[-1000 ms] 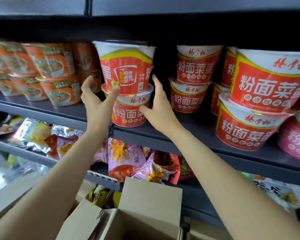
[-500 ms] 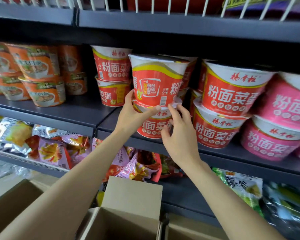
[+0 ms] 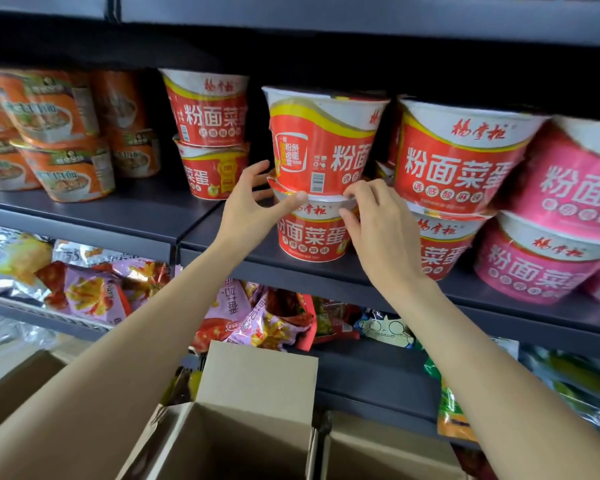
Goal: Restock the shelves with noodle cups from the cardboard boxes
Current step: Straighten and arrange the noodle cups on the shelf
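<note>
Hands, left (image 3: 248, 206) and right (image 3: 378, 223), pinch the lower red cup's rim (image 3: 312, 233); another glossy tapered cup (image 3: 323, 143) stacked above, pink cups (image 3: 548, 216) crowding right.

Head view (single) faces the shelf (image 3: 326, 271) closely, angled slightly down.
</note>
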Available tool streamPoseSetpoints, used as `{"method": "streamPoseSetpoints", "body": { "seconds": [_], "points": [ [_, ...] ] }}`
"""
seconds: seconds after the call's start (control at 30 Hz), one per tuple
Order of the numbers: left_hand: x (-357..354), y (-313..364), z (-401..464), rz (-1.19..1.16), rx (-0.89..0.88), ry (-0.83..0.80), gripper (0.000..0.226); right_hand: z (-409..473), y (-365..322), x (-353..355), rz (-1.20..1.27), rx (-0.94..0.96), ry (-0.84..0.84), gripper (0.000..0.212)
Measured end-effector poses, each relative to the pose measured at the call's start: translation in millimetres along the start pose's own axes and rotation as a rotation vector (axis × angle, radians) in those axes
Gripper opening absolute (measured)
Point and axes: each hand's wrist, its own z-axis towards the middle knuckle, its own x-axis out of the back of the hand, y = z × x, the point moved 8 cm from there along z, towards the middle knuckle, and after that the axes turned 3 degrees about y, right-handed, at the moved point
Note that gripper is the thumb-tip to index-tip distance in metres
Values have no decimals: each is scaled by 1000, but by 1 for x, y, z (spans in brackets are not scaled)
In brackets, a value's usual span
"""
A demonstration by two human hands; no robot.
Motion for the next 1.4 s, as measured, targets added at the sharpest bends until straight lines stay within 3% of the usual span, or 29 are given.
{"method": "streamPoseSetpoints", "body": {
  "seconds": [0.3,0.47,0.63,0.73,0.83,0.9,0.97,1.1,1.2,1.33,1.4],
  "points": [
    [-5,-3,1,-122,79,-85,81,7,-6,-2,-32,47,56,23],
    [-2,-2,4,-152,86,-112,78,13,-5,-4,3,49,-1,23],
    [-16,6,-1,-120,0,-221,45,10,3,-1,114,-86,-32,29],
    [-10,13,1,-64,-37,-131,64,14,9,1,333,-258,-31,49],
    [1,37,0,-33,-147,72,66,23,7,-14,593,-369,-165,77],
    [-2,46,-3,-46,-160,93,78,28,2,-23,764,-414,-228,87],
    [-6,48,-4,-61,-144,56,90,26,-3,-22,775,-401,-214,89],
    [-11,42,6,-170,-96,-120,102,1,-19,4,432,-304,7,77],
    [-10,36,15,-132,-40,-191,102,2,-12,10,486,-406,70,73],
    [9,42,10,8,-133,72,102,27,7,-10,736,-531,-64,84],
    [5,45,2,-21,-166,79,99,30,4,-17,807,-514,-112,91]
  ]
}}
